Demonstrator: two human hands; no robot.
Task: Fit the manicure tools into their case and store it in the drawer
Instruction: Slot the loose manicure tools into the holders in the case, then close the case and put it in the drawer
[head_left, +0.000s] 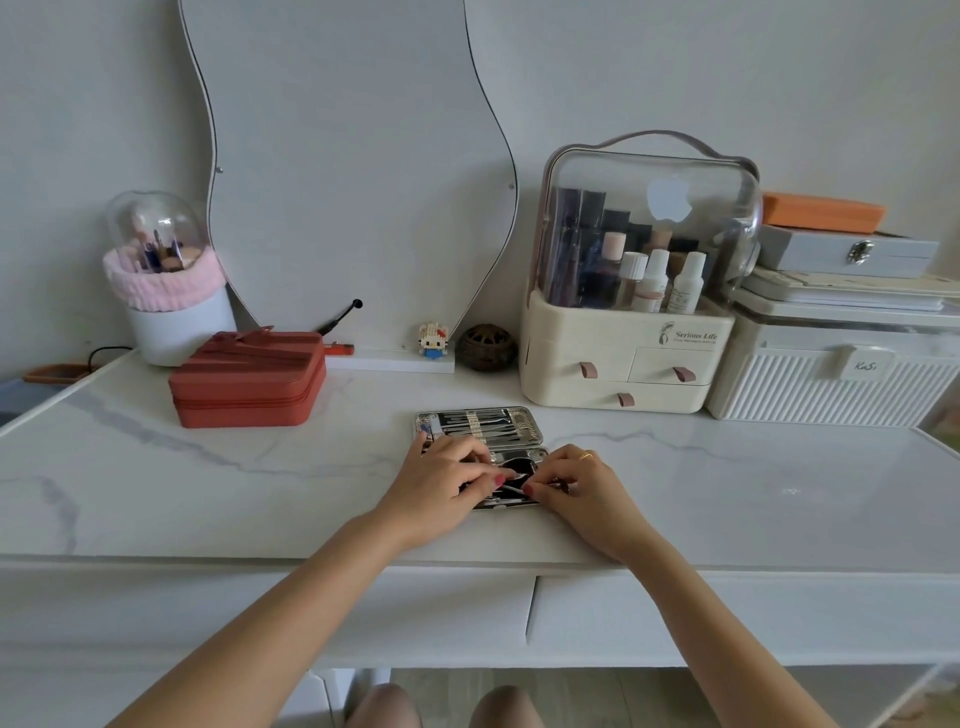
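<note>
Single head-worn wide-angle view, looking forward and down, sitting close over the counter (208, 467), facing the wall

Bare marble tabletop (208, 483) flanks the open case (480, 423); red pouch (248, 378) and cream organizer (623, 358) crowd behind.

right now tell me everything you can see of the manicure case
The manicure case lies open flat on the white marble-look tabletop, near its front edge. It looks like shiny metal with rounded corners, in two halves. The far half holds a row of slim steel tools under pale straps. The near half, dark inside, is mostly hidden by both hands: the left hand and right hand each pinch a thin metal tool over it. The case stands apart from the red zip box.
</note>
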